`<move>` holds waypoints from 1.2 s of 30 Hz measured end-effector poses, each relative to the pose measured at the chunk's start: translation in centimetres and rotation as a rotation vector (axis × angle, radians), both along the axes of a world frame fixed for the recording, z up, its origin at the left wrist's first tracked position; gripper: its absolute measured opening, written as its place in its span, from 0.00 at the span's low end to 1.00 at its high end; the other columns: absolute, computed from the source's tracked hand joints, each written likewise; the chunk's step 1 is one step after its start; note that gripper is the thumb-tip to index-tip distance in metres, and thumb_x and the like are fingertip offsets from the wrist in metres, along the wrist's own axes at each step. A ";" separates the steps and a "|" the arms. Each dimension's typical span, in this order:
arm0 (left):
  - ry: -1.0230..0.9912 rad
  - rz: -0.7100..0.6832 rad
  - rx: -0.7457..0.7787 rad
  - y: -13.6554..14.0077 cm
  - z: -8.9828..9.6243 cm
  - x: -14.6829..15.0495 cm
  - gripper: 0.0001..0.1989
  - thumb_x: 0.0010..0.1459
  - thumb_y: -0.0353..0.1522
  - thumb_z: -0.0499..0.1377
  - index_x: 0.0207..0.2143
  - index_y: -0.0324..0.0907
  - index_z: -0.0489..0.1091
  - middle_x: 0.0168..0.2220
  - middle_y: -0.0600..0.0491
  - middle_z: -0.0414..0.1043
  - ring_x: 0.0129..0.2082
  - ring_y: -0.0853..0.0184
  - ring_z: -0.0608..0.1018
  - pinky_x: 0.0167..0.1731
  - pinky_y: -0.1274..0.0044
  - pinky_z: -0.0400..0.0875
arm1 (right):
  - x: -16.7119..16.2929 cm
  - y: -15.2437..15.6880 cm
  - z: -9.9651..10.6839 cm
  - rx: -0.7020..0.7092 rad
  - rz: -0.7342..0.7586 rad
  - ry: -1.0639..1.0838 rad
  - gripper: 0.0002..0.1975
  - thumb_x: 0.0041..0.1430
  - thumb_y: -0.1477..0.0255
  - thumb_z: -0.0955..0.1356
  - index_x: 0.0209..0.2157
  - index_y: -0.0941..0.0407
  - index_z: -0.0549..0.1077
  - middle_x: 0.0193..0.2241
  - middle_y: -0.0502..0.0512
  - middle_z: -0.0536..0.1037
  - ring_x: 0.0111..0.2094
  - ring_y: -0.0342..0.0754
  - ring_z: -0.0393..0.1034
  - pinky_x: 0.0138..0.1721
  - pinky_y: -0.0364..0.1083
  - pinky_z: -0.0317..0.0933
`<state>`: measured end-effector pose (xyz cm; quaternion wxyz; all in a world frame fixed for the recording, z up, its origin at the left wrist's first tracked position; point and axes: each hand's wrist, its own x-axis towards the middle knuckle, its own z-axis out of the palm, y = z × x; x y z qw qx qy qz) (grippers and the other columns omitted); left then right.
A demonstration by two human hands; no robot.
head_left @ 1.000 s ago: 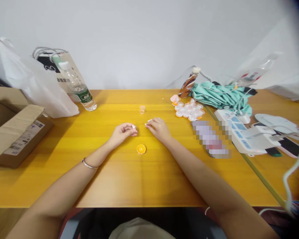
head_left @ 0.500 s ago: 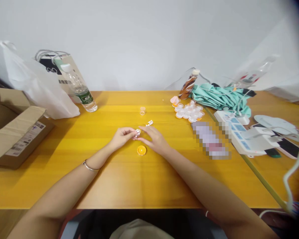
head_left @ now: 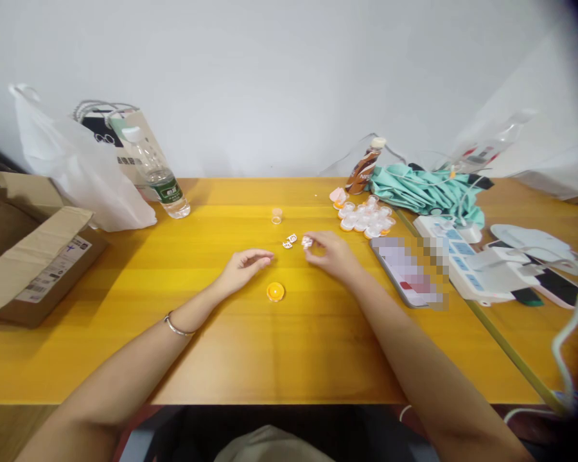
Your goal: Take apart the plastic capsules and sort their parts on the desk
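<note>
My right hand (head_left: 334, 256) pinches a small white openwork plastic piece (head_left: 307, 242) between thumb and fingertips, just above the table. My left hand (head_left: 245, 269) holds nothing; its fingers are loosely stretched, with the thumb a little apart from them. Between the hands and slightly beyond them lie small white openwork pieces (head_left: 289, 241), too small to make out in detail. A round orange cap-like base (head_left: 275, 292) rests nearer me, below the gap between my hands. Farther off stands a small clear cup-like piece (head_left: 276, 216).
At the right are a cluster of clear domed capsules with orange bases (head_left: 366, 218), a phone (head_left: 407, 273), a brown drink bottle (head_left: 365, 167), a folded green umbrella (head_left: 424, 189) and a power strip (head_left: 462, 260). A water bottle (head_left: 166, 186), plastic bag (head_left: 91, 173) and cardboard box (head_left: 43, 269) occupy the left.
The white openwork piece has passed from my left fingers to my right hand, which has moved right with it. My left hand has let go and stays nearly in place.
</note>
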<state>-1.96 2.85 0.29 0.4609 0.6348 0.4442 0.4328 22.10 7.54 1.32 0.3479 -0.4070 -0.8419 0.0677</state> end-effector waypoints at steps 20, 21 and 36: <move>0.129 -0.050 0.058 -0.1 -0.2 0.1 0.17 0.56 0.42 0.54 0.37 0.38 0.73 0.37 0.47 0.76 0.37 0.65 0.76 0.42 0.74 0.69 | 6.1 3.4 -1.8 -0.269 -0.234 -0.049 0.20 0.45 0.72 0.65 0.43 0.60 0.73 0.27 0.54 0.70 0.28 0.47 0.63 0.33 0.46 0.61; 0.129 -0.052 0.059 -0.1 -0.2 0.1 0.17 0.56 0.42 0.54 0.37 0.38 0.73 0.37 0.47 0.76 0.37 0.65 0.76 0.42 0.74 0.69 | 6.1 3.4 -1.9 -0.263 -0.224 -0.037 0.20 0.45 0.72 0.65 0.43 0.59 0.72 0.27 0.53 0.70 0.27 0.47 0.63 0.33 0.46 0.60; 0.408 -0.510 0.332 -0.9 2.0 -0.8 0.26 0.39 0.39 0.68 0.42 0.42 0.68 0.42 0.47 0.68 0.44 0.61 0.70 0.48 0.69 0.61 | -2.5 -3.4 1.1 -0.342 0.399 -0.067 0.20 0.44 0.60 0.72 0.36 0.55 0.65 0.32 0.51 0.69 0.33 0.45 0.63 0.35 0.44 0.59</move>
